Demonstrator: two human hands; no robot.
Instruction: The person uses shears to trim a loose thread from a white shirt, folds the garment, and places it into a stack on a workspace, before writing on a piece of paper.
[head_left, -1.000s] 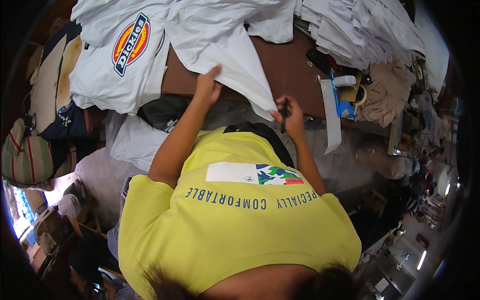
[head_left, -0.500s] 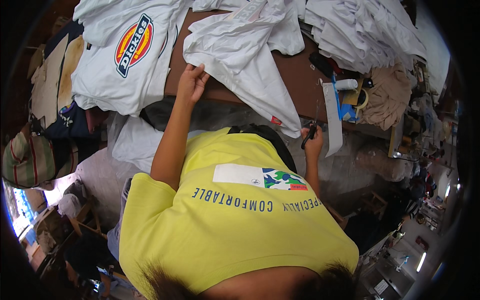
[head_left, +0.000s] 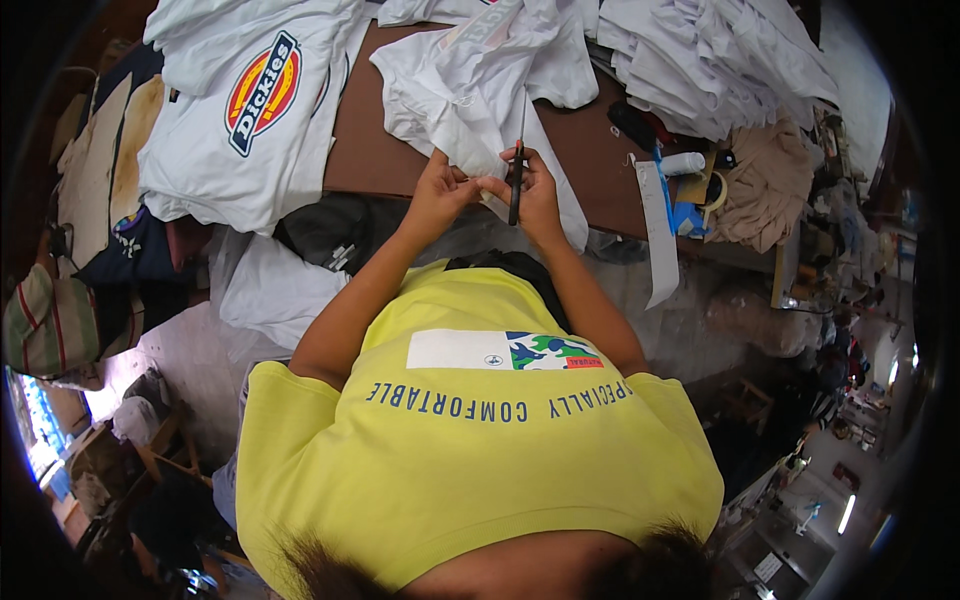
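Observation:
A white T-shirt lies bunched on the brown tabletop, its near edge drawn up toward me. My left hand is closed on that edge, thumb and fingers pinching the cloth. Right beside it, my right hand holds a pair of black-handled scissors upright, the thin blades pointing away from me. Its thumb and fingertips meet the left hand's at the cloth. A long white flap of the shirt hangs over the table edge behind the right hand.
White T-shirts with a printed logo are stacked at the left. A heap of white garments fills the far right, near a beige cloth pile. A white strip hangs off the brown table, beside a tape roll.
My right hand has come up and left with the scissors, from the table's edge to the shirt. My left hand has moved right and nearer, gathering the shirt's edge; the hands now meet.

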